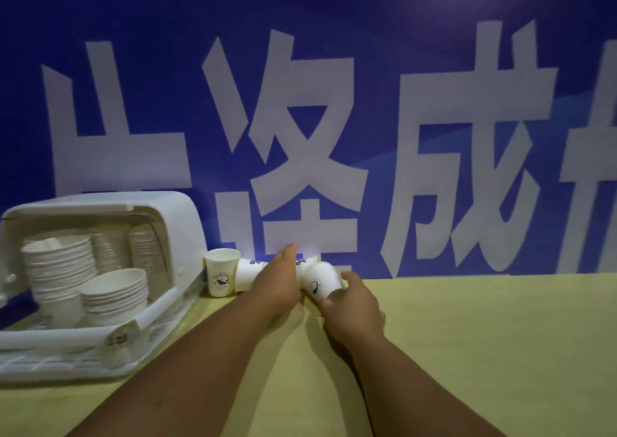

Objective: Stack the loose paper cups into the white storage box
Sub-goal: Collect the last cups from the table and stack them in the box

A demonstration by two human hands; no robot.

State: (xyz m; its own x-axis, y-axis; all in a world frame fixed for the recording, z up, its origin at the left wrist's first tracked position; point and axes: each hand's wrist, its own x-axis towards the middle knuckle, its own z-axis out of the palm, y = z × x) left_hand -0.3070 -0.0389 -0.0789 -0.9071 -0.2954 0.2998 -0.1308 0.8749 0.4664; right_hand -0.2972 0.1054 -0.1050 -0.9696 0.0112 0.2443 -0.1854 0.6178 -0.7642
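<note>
Right hand (354,303) gripping tilted cup (320,281), left hand (277,283) on fallen cup (248,274), grip unclear, tabletop (484,336) stretching rightward

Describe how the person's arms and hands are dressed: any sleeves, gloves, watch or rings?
The left hand and right hand are bare, no gloves. Both forearms are uncovered as far as the frame shows: no sleeves, watch, bracelets or visible rings.

Bare left hand (278,284), bare right hand (359,304), bare forearms (213,346)

Huge white "成" reads clearly on the blue banner (334,19); its neighbours are cut off, and the paper cup (221,273) logo lettering is too tiny.
</note>
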